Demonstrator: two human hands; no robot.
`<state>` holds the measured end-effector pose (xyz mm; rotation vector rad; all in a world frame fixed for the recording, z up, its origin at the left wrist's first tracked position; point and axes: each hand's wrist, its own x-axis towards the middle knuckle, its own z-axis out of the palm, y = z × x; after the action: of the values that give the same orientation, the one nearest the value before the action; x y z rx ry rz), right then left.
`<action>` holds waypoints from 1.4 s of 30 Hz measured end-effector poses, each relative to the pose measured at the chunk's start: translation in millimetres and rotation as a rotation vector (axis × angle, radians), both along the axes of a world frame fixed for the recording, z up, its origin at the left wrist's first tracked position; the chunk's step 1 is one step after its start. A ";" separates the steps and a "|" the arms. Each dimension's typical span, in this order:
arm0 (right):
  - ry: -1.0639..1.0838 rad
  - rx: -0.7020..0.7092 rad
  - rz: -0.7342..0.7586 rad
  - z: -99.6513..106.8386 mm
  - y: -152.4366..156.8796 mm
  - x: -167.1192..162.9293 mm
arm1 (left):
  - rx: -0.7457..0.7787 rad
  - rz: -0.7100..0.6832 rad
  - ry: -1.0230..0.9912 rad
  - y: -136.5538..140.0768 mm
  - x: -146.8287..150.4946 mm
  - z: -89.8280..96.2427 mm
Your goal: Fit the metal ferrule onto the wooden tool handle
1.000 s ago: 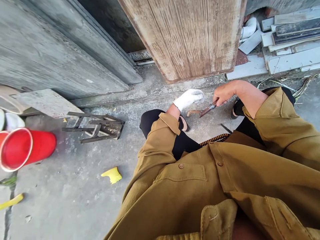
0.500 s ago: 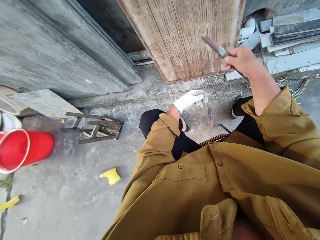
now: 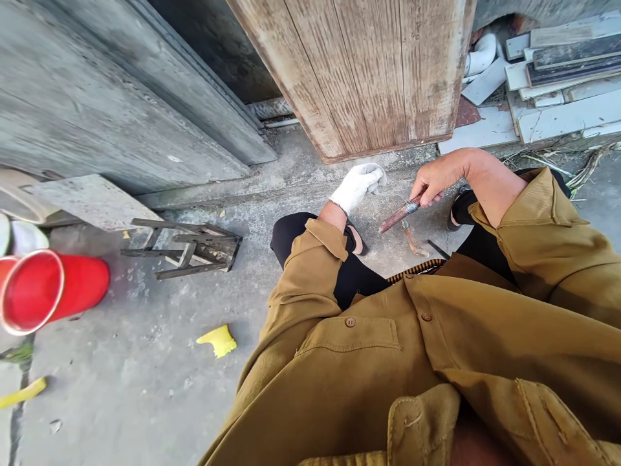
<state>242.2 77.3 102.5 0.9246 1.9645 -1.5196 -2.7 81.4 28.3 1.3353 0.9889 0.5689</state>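
Note:
My right hand (image 3: 436,182), bare, is closed around a brown wooden stick (image 3: 395,219) with wire (image 3: 411,207) wound about it near my fingers. The stick tilts down to the left, its free end over the ground. My left hand (image 3: 359,186) wears a white glove and is pinched closed on a thin wire that runs across to the stick. The gloved fingertips are partly hidden. Below the stick, a wooden handle (image 3: 413,241) of a tool lies on the concrete between my feet; its other end is covered. A dark thin rod (image 3: 435,250) pokes out beside it.
A wooden panel (image 3: 359,77) leans ahead of me. Stacked boards (image 3: 565,97) and a white pipe (image 3: 482,55) are at right. Leftward stand a small wooden stool (image 3: 187,249) and a red bucket (image 3: 80,285). A yellow scrap (image 3: 219,340) lies on the floor.
My right hand has swung the stick down and left, from in front of the panel to low beside the gloved hand. My left hand has shifted slightly left and up.

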 end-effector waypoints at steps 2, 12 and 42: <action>0.054 0.002 -0.031 3.3 1.9 6.0 | 0.002 0.023 0.058 -0.5 1.1 -3.2; 0.150 0.580 -0.811 -3.2 16.6 24.3 | -0.062 -0.287 -0.110 -10.6 7.2 -18.4; 0.654 0.513 -1.289 20.2 12.2 37.4 | -0.055 -0.303 -0.119 -14.7 9.6 -4.1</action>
<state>279.6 89.5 122.7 2.5062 2.3539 -2.1473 7.0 66.6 24.2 1.3544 0.6841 0.3831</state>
